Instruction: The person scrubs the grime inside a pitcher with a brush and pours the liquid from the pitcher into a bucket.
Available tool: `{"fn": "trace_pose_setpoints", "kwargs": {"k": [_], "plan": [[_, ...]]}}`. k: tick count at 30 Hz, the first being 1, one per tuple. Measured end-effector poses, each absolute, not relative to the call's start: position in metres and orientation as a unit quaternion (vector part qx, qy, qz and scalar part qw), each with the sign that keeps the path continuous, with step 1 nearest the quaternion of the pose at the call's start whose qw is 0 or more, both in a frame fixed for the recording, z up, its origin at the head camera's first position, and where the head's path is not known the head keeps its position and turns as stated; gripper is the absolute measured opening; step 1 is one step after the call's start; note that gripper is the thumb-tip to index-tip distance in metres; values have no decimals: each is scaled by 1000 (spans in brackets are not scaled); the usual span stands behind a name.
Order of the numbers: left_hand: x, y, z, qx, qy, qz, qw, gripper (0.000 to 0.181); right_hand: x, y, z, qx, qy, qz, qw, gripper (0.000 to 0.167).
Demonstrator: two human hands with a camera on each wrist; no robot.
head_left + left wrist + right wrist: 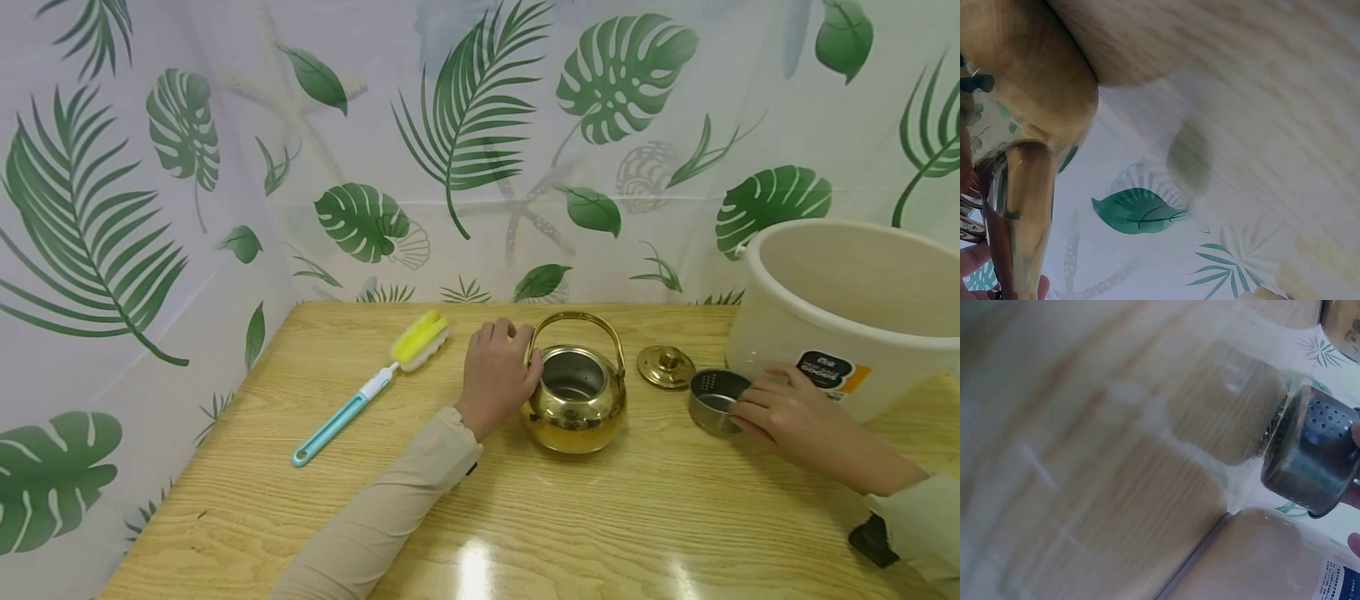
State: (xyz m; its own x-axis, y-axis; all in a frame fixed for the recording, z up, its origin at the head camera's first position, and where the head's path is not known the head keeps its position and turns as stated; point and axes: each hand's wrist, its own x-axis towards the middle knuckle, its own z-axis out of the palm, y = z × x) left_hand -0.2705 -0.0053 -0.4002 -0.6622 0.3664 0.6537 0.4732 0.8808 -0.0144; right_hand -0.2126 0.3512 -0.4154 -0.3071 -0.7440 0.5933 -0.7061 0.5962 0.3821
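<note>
A gold metal kettle [574,425] stands lidless on the table, its hoop handle upright. At its left side my left hand [498,371] grips the spout [1030,219], with fingertips showing on both sides of it in the left wrist view. The kettle's open mouth shows a bare metal inside. To the right, my right hand [795,421] pinches the rim of a small steel tea strainer [708,414], whose wall has rows of holes. In the right wrist view only fingertips show at the strainer's edge. The gold kettle lid [666,367] lies between kettle and strainer.
A large cream bucket [780,308] stands at the right, close behind my right hand. On the left lies a cleaning brush [352,408] with a yellow and white sponge head and a blue handle. A leaf-patterned sheet [495,167] hangs behind the wooden table [585,525].
</note>
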Motion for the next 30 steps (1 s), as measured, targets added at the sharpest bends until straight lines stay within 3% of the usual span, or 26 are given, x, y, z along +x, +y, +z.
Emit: {"fn": "trace_pose_setpoints", "kwargs": {"k": [30], "plan": [[-269,-6,-398,-232,-911,-73,333,17,-209,352,-418,424,-840,-45,335,66]]}}
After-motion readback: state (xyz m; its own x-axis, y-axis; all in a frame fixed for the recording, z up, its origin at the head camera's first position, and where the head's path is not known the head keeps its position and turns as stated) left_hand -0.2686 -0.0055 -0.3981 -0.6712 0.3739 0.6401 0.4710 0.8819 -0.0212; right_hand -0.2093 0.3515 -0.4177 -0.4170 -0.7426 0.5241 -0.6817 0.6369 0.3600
